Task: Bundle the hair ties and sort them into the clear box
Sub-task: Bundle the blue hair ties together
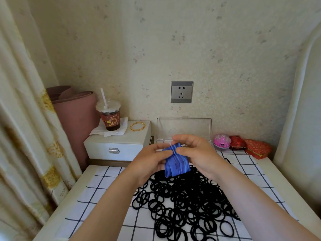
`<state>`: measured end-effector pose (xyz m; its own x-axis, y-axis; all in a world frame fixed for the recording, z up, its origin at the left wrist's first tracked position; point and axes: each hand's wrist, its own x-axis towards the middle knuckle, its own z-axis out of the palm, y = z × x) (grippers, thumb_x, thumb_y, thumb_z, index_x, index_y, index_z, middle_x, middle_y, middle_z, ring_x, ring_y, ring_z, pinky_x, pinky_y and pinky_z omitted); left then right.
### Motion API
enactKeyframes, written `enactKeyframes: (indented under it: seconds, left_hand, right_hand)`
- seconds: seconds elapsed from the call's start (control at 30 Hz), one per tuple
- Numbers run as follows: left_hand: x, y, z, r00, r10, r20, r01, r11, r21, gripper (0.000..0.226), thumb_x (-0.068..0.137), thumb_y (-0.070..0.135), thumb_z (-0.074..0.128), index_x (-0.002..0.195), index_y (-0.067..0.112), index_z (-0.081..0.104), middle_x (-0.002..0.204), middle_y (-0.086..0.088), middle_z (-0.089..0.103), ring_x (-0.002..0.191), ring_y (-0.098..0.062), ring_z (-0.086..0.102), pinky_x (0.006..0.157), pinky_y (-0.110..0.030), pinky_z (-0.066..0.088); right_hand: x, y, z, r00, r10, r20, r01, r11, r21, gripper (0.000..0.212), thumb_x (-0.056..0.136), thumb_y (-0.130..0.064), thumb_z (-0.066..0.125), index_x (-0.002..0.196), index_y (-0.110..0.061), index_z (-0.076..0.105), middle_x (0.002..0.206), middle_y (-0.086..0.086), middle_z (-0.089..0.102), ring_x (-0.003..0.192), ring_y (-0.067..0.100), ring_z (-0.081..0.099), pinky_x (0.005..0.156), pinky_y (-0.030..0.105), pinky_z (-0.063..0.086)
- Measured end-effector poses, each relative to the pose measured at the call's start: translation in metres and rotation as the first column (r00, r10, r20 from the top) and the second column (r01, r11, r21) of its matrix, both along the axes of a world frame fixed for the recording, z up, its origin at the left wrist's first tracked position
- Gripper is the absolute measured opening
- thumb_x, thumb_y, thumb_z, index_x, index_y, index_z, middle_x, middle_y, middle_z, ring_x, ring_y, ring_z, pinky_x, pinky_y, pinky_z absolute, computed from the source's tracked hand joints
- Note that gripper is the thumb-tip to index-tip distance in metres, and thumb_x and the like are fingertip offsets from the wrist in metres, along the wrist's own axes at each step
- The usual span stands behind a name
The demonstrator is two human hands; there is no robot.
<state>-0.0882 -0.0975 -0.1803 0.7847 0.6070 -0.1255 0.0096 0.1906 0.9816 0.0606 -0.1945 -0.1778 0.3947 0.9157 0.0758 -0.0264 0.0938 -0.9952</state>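
Observation:
A big heap of black hair ties (pixel 187 202) lies on the white cloth with black grid lines (pixel 97 188). Above its far end both hands hold a folded blue striped band (pixel 176 164). My left hand (pixel 151 162) grips the band's left side with thumb and fingers. My right hand (pixel 196 152) pinches its top from the right. Behind the hands stands the clear box (pixel 184 127), its lid raised against the wall; its base is mostly hidden by my hands.
A white jewellery case (pixel 118 145) at the back left carries a drink cup with a straw (pixel 109 115) on a napkin and a gold bangle (pixel 137 126). A pink round box (pixel 222 140) and red boxes (pixel 257 147) stand at the back right. A curtain hangs on the left.

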Motion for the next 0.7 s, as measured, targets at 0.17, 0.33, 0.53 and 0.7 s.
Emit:
enactKeyframes:
  seconds: [0.17, 0.33, 0.53, 0.7]
  left_hand:
    - [-0.0008, -0.0010, 0.0009, 0.994, 0.110, -0.016, -0.104, 0.972, 0.213, 0.015, 0.095, 0.008, 0.060, 0.107, 0.008, 0.070, 0.098, -0.011, 0.076, 0.093, -0.022, 0.073, 0.081, -0.036, 0.060]
    - [-0.0021, -0.0004, -0.0003, 0.988, 0.157, -0.011, -0.146, 0.942, 0.301, 0.016, 0.094, 0.005, 0.061, 0.101, 0.012, 0.072, 0.098, -0.009, 0.076, 0.094, -0.024, 0.073, 0.081, -0.035, 0.060]
    - [-0.0033, 0.0006, 0.0014, 0.994, 0.111, 0.010, -0.111, 0.993, 0.036, 0.020, 0.092, -0.005, 0.058, 0.104, 0.006, 0.068, 0.101, -0.014, 0.072, 0.088, -0.023, 0.073, 0.071, -0.028, 0.059]
    - [-0.0025, -0.0009, 0.0049, 0.990, 0.138, 0.040, -0.138, 0.990, -0.001, 0.022, 0.092, -0.008, 0.055, 0.092, 0.007, 0.071, 0.091, -0.011, 0.074, 0.078, -0.020, 0.073, 0.062, -0.025, 0.057]
  right_hand:
    - [0.0009, 0.0011, -0.0018, 0.998, 0.012, -0.055, -0.017, 0.997, -0.074, 0.035, 0.089, 0.004, 0.066, 0.115, -0.019, 0.072, 0.110, 0.006, 0.074, 0.100, 0.024, 0.071, 0.093, 0.044, 0.057]
    - [-0.0034, -0.0028, -0.0033, 0.998, 0.068, -0.017, -0.070, 0.985, -0.158, 0.022, 0.093, -0.005, 0.065, 0.111, -0.015, 0.073, 0.107, 0.013, 0.075, 0.096, 0.027, 0.073, 0.087, 0.045, 0.059]
    - [-0.0044, 0.0006, -0.0055, 0.996, -0.014, -0.084, 0.003, 0.993, -0.121, 0.028, 0.091, 0.005, 0.062, 0.105, -0.016, 0.074, 0.101, 0.010, 0.074, 0.089, 0.021, 0.073, 0.074, 0.037, 0.060]
    - [-0.0025, 0.0024, -0.0016, 0.955, 0.022, -0.296, -0.050, 0.995, -0.089, 0.025, 0.093, 0.007, 0.055, 0.106, -0.005, 0.073, 0.103, 0.015, 0.073, 0.092, 0.030, 0.072, 0.074, 0.041, 0.060]
